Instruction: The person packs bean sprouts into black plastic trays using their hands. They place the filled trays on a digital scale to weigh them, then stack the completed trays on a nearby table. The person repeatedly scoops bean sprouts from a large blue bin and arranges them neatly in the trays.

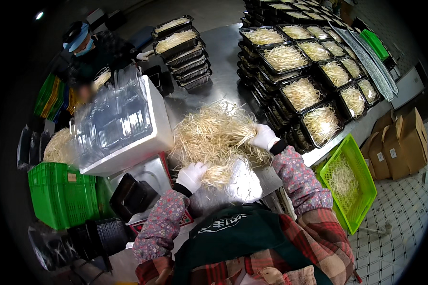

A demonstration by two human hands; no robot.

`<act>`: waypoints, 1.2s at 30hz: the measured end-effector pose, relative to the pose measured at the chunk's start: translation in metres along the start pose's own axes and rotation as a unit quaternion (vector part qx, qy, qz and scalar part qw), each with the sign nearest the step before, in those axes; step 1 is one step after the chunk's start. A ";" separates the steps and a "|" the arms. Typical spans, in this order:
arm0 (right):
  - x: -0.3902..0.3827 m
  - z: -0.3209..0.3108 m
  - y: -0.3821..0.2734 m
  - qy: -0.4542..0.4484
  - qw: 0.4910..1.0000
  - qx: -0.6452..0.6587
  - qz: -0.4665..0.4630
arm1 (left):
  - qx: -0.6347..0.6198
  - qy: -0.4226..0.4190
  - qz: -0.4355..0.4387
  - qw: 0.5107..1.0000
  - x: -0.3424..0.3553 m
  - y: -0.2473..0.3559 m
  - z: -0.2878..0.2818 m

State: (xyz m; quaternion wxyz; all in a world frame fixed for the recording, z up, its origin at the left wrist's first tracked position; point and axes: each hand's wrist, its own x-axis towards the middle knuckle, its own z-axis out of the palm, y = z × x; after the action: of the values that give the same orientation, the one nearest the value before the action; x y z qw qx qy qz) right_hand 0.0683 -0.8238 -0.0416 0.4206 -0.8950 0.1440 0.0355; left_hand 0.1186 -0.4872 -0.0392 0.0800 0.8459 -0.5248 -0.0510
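Note:
A loose heap of bean sprouts (209, 135) lies on the metal table in front of me. At the heap's near side, my left hand (191, 177), in a white glove, is closed round a bunch of sprouts. Further off and to the right, my right hand (263, 137), also gloved, grips sprouts at the heap's edge; part of its fingers is hidden among the strands. A white plastic-looking bundle (244, 183) rests between my arms. To the left, an empty black tray (132, 195) lies tilted on a scale (150, 173).
Stacked black trays of sprouts (302, 93) fill the right; another stack (178, 45) stands far left of centre. A white foam box (152, 102) holds clear lids. Green crates (64, 194) flank the table, with a lime basket (349, 185) at right. A co-worker (100, 52) stands far left.

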 end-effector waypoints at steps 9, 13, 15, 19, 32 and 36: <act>-0.044 0.079 -0.001 -0.150 0.987 0.055 -0.010 | 0.061 0.055 0.102 0.991 -0.019 0.027 0.033; -0.046 0.054 -0.040 -0.198 0.955 -0.214 -0.050 | 0.043 -0.034 -0.020 0.998 -0.030 0.040 0.053; -0.031 0.044 -0.058 -0.163 0.957 -0.236 -0.049 | 0.012 -0.113 -0.086 0.990 -0.032 0.047 0.049; 0.018 0.077 -0.071 0.037 0.962 -0.244 -0.120 | 0.056 -0.144 -0.111 0.982 -0.038 0.073 0.015; 0.136 0.066 -0.015 -0.144 0.986 0.035 -0.072 | -0.290 0.130 -0.216 0.923 0.005 0.001 -0.021; 0.128 0.061 -0.010 -0.087 0.991 -0.017 -0.101 | -0.218 0.138 -0.231 0.938 0.063 -0.047 0.000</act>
State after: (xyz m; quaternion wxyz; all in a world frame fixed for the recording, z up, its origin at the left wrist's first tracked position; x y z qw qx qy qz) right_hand 0.1968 -0.7997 -0.0970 0.4181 -0.9054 0.0153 0.0729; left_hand 0.1881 -0.5227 -0.0486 0.3200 0.9044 -0.2751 -0.0634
